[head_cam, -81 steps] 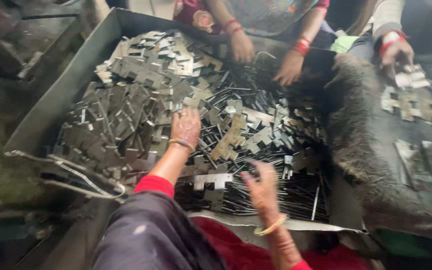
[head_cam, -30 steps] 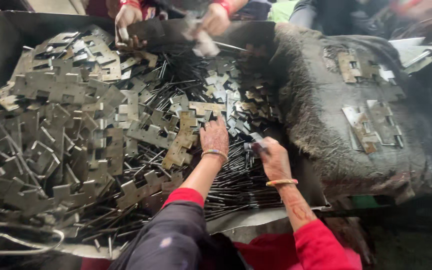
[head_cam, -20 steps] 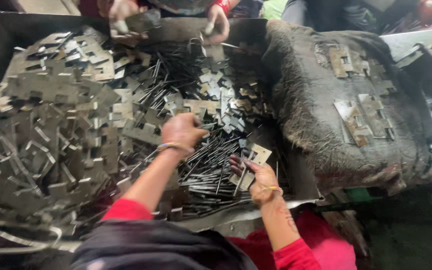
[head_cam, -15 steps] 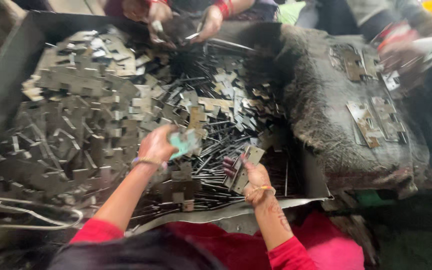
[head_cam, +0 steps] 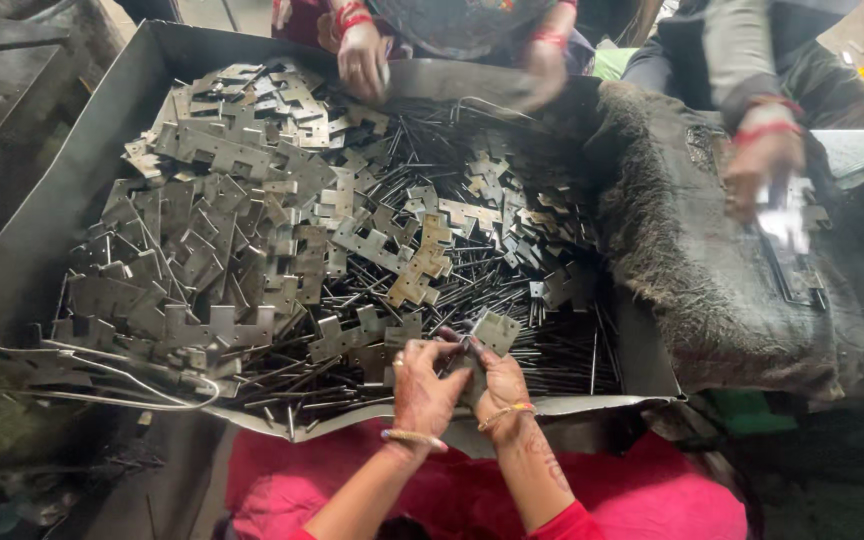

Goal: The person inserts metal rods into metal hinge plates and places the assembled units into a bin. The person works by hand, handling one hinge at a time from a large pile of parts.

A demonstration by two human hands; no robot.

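Note:
My left hand (head_cam: 422, 385) and my right hand (head_cam: 497, 375) meet at the near edge of a big metal tray (head_cam: 82, 170). Together they hold a small notched metal hinge plate (head_cam: 492, 330), fingers pinched around it. The tray is heaped with several grey stamped hinge plates (head_cam: 252, 220) on its left side and several thin metal pins (head_cam: 512, 340) on its right. Both wrists carry bangles above red sleeves.
Across the tray another person's hands (head_cam: 362, 60) work at the far rim. At the right, a third person's hand (head_cam: 762, 160) holds plates over a dark fuzzy cloth (head_cam: 712, 270). A bent wire (head_cam: 122, 375) lies at the tray's near left.
My left hand has drawn back from the pile of plates to the near edge. Both hands have come together on one plate. The camera view has shifted slightly.

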